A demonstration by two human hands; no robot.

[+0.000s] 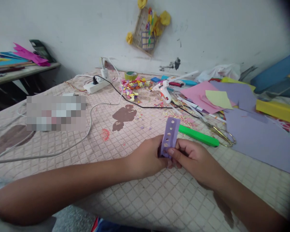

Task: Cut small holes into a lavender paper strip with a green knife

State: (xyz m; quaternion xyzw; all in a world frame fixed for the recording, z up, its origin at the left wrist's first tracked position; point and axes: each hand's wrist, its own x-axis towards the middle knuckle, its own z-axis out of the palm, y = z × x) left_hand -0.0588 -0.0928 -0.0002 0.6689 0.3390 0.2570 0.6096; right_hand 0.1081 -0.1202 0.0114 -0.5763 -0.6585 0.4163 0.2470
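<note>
A folded strip of purple paper (170, 132) with a row of punched holes stands upright between my two hands, above the near part of the table. My left hand (148, 158) wraps round its left side, with some fingertips hidden behind it. On the right, my right hand (193, 156) pinches the lower end, thumb pressed on the front face. Just beyond my right hand lies a bright green box cutter or similar long green bar (199, 136); its exact kind is unclear. Gold-handled scissors (222, 133) rest to the right of it.
A white glue gun (163, 91) with a black cord lies behind my hands. Purple sheets (261, 138) and pink paper (198, 95) cover the right side. Paper scraps (132, 87), green tape (131, 75) and a power strip (96, 85) stand farther back. A white cable (90, 119) crosses the left.
</note>
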